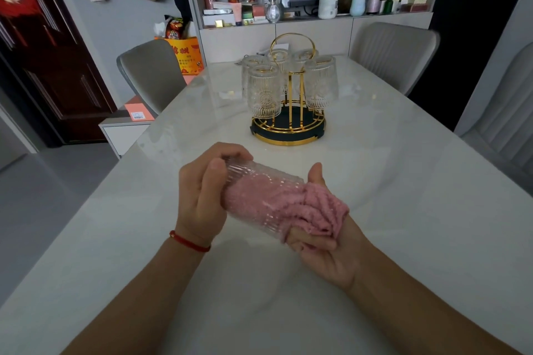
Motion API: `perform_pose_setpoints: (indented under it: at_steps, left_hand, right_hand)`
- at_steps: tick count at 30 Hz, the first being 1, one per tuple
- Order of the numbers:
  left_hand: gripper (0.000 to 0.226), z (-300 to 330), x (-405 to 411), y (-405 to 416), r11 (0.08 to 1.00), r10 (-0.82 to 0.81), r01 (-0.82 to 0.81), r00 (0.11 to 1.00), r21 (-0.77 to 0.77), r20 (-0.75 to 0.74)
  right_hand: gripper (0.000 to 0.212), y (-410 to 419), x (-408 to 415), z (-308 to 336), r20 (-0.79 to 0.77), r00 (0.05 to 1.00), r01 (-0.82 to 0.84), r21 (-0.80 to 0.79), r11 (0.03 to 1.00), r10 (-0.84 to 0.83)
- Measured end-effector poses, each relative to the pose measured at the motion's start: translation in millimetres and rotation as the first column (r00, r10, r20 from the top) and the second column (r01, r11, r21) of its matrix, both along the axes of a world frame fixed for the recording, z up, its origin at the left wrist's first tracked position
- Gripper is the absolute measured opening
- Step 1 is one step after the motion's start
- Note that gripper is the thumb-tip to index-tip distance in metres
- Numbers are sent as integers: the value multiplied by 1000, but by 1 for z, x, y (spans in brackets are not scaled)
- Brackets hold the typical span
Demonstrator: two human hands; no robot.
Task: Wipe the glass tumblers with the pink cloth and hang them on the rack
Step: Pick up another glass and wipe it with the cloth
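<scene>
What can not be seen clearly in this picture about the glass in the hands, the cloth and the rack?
- Right hand fingers, head view: hidden inside the pink cloth and held tumbler.
- Tumbler's base: covered by the left hand.
- Rack: five tumblers seem to hang there; the rear ones overlap, so the count and free pegs are uncertain.
- Shelf labels: too small.
</scene>
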State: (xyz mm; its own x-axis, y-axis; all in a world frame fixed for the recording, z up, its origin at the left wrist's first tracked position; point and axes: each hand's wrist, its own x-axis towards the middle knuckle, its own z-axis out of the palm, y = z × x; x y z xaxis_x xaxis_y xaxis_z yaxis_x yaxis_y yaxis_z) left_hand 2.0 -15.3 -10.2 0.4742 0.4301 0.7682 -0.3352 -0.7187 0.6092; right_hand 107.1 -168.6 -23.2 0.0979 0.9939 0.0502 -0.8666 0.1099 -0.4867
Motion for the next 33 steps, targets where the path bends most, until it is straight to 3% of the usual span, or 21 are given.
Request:
perform_pose_setpoints:
  at_steps: [2, 4, 7, 10, 12, 14, 16, 18, 20, 23, 25, 26, 28, 33]
  left_hand:
    - [44, -2, -2, 6, 999, 35, -35, 999, 0, 12]
    - [41, -5, -3, 9, 998, 35, -34, 999, -46, 12]
    - [39, -7, -1, 12, 975, 30, -25, 999, -220, 17]
    - [39, -10, -2, 20, 905, 36, -32, 999, -424, 1]
    - [35, -10, -2, 28, 806, 63, -94, 995, -585, -72]
    - [33, -9, -4, 32, 649, 44, -117, 992, -752, -117]
    - [33, -4, -6, 29, 434, -74, -42, 994, -900, -82]
    - [16, -1, -6, 26, 327, -194, 27, 980, -945, -39]
    - [37, -3, -5, 27, 319, -281, 101, 960, -942, 8]
    - [63, -8, -5, 28, 312, -310, 155, 949, -937, 54]
    - [46, -11, -7, 30, 293, -323, 164, 944, -942, 64]
    - [32, -11, -8, 30, 275, -326, 169, 942, -947, 73]
    - [27, -13, -10, 35, 236, -337, 199, 935, -951, 112]
    - [26, -9, -3, 24, 292, -392, 155, 920, -944, 30]
  right_hand:
    - [63, 0, 1, 4, -67, 997, -24, 48, 999, 27]
    - [66, -2, 3, 6, -41, 999, 3, 28, 1000, -2]
    - [77, -5, 5, 14, 20, 996, 92, -49, 995, -91]
    - [71, -8, 10, 16, 19, 989, 145, -127, 981, -144]
    - [65, -8, 19, 15, 2, 989, 147, -138, 979, -148]
    - [71, -9, 29, 16, -24, 997, 67, -2, 998, -67]
    - [87, -12, 38, 17, -115, 993, 20, 147, 989, -3]
    - [88, -15, 47, 15, -169, 985, 64, 192, 979, -31]
    - [68, -19, 51, 24, -147, 985, 124, 214, 969, -93]
    - [44, -24, 46, 38, -107, 882, 462, 8, 887, -458]
    - [47, -28, 44, 45, -96, 812, 574, -43, 818, -575]
    - [47, -29, 44, 47, -118, 807, 579, -33, 814, -579]
    - [47, -31, 44, 51, -112, 804, 586, -13, 810, -583]
    - [32, -20, 23, 50, 242, 708, 664, 92, 742, -663]
